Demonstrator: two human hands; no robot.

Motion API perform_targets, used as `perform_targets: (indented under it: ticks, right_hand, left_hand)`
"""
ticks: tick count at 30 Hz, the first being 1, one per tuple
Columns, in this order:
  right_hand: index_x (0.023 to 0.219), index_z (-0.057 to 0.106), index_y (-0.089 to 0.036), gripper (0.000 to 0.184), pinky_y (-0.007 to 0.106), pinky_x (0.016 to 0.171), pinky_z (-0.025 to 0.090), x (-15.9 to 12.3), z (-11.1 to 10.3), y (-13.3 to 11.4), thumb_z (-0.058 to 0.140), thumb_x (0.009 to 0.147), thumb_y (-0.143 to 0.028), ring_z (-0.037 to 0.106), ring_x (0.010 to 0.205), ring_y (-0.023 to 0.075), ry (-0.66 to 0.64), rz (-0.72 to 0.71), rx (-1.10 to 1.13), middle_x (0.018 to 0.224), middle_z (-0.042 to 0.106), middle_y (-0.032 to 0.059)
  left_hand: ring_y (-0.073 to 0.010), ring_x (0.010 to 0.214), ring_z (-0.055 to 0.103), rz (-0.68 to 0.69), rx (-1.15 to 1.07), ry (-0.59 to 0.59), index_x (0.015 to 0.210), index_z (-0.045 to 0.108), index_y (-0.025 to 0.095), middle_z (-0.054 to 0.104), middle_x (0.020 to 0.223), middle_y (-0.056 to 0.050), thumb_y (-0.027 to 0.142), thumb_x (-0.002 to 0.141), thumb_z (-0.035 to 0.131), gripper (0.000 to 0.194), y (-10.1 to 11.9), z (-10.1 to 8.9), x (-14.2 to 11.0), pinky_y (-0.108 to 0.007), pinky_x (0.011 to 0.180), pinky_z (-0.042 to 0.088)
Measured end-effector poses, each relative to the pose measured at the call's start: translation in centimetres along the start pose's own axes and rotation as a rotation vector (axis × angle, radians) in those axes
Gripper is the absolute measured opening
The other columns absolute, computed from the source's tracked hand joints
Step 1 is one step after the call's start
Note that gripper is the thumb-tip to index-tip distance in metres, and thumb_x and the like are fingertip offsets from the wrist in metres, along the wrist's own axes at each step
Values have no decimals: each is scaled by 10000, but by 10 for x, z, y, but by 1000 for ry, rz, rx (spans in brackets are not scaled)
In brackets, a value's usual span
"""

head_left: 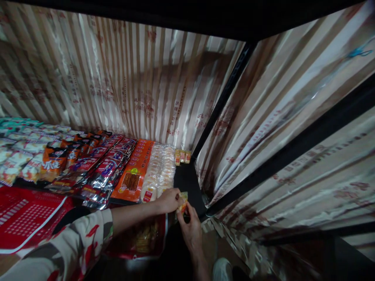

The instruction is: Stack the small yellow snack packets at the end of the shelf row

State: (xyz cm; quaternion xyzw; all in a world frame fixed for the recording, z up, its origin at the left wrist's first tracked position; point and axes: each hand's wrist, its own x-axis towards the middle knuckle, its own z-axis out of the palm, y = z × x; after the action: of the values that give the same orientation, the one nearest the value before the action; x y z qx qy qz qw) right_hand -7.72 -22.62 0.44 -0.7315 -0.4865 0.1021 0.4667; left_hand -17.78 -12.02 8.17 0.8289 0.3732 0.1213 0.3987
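Between both hands is a small yellow snack packet [183, 198], held just in front of the black shelf [187, 179]. My left hand [170, 201] pinches its left side, and my right hand [190, 224] grips it from below and the right. Several similar small yellow packets [182, 157] stand in a row at the back corner of the shelf. Left of the bare strip lie clear packs of round white crackers [159, 168], then an orange snack bag [133, 169] with brown sticks pictured on it.
Farther left are shiny purple and red packets [109, 164], orange-black bags [54, 160] and white bags [17, 162]. A red basket [29, 218] stands at lower left; another red container [159, 246] with yellow packets sits below my arms. A black frame post [222, 101] and striped curtain [117, 78] enclose the corner.
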Motion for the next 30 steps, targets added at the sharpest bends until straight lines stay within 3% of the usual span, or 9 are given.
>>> perform_targets:
  ticks: [7, 18, 23, 30]
  right_hand:
    - [1154, 550, -100, 519, 305, 660, 527, 28, 5, 18, 484, 803, -477, 633, 725, 191, 97, 23, -31, 971, 625, 150]
    - [1219, 477, -64, 522, 358, 695, 503, 73, 25, 42, 417, 777, -335, 586, 766, 230, 151, 45, -197, 1007, 582, 179]
    - [1168, 496, -4, 529, 424, 801, 463, 93, 38, 59, 384, 756, -315, 545, 926, 304, 187, 20, -262, 999, 569, 226]
    - [1212, 466, -24, 515, 417, 845, 431, 114, 44, 61, 387, 767, -271, 535, 956, 301, 171, 55, -243, 1003, 568, 209]
  left_hand:
    - [-165, 754, 625, -32, 116, -1, 881, 612, 155, 674, 826, -55, 231, 822, 447, 192, 20, 2, 32, -225, 661, 449]
    - [-217, 937, 638, -154, 112, 54, 1091, 553, 126, 677, 982, -111, 204, 837, 423, 296, 23, 16, 83, -265, 800, 474]
    - [-238, 1034, 602, -205, 56, 98, 1216, 480, 75, 643, 1079, -153, 163, 815, 443, 412, 18, 24, 104, -282, 885, 451]
    - [-242, 1109, 551, -222, 16, 155, 1243, 470, 50, 572, 1182, -188, 167, 822, 446, 437, 17, 32, 121, -275, 934, 421]
